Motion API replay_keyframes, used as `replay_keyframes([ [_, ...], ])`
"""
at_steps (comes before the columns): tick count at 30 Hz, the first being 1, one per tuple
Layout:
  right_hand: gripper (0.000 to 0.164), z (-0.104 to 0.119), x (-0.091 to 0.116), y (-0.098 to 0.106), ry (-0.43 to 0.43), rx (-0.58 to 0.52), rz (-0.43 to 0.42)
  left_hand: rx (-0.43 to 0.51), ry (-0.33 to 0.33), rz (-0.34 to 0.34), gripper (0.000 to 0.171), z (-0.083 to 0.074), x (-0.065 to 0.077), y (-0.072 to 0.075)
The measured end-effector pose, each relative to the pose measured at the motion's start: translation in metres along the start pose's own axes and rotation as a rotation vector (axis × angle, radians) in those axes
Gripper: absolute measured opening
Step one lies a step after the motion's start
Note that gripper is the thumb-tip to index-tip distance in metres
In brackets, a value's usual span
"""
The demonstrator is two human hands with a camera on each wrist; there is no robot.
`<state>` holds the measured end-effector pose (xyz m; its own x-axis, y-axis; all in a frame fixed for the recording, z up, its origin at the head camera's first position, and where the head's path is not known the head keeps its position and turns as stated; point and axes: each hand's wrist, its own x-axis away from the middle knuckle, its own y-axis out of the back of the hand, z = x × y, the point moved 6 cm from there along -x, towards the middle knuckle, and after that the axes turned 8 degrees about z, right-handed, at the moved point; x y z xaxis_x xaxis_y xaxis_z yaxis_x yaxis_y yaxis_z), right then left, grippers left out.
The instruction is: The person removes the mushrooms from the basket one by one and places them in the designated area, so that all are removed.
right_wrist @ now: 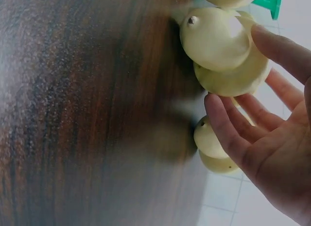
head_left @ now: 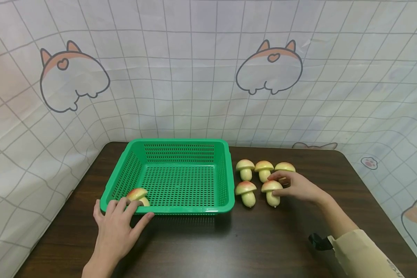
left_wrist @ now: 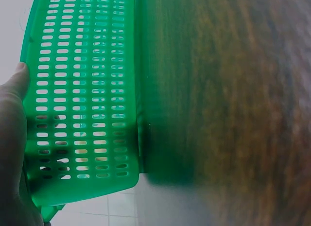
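My left hand (head_left: 116, 227) grips the near left rim of a green plastic basket (head_left: 194, 210), its fingers over the edge and its thumb (left_wrist: 18, 80) on the outer side. Inside, by those fingers, lies a toy mushroom (head_left: 137, 193) with a red-yellow cap, partly hidden. At the right, my right hand (head_left: 299, 187) reaches around the near right mushroom (head_left: 272, 187), thumb by the stem and fingers beyond the cap. Its fingers (right_wrist: 228, 131) are spread and fairly straight; how firmly they touch the mushroom is unclear. That mushroom lies on the table.
Several mushrooms lie right of the basket: one near left (head_left: 246, 193), two behind (head_left: 245, 170), and another at the back right (head_left: 285, 166), partly covered by my right hand. The dark wooden table (head_left: 208, 247) meets a white gridded cloth (head_left: 180, 77) with cartoon animals behind.
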<state>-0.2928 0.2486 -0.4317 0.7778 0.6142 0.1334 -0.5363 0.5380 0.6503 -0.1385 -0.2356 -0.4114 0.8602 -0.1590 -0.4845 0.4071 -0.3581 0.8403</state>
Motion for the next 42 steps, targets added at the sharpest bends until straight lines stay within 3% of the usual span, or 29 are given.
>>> replay_keyframes([
  [20, 0.051, 0.014, 0.004, 0.024, -0.035, -0.046, 0.016, 0.003, 0.004, 0.001, 0.040, 0.001, -0.001, 0.000],
  [24, 0.051, 0.020, 0.002, 0.028, -0.024, -0.015, -0.002, 0.002, 0.005, 0.004, 0.040, 0.001, -0.001, 0.000],
  [32, 0.048, 0.037, -0.011, 0.029, 0.001, 0.000, -0.008, -0.003, 0.005, 0.005, 0.040, 0.000, -0.001, 0.000],
  [42, 0.037, 0.076, -0.036, 0.025, 0.077, 0.048, 0.013, -0.005, 0.008, 0.009, 0.040, 0.001, 0.000, -0.001],
])
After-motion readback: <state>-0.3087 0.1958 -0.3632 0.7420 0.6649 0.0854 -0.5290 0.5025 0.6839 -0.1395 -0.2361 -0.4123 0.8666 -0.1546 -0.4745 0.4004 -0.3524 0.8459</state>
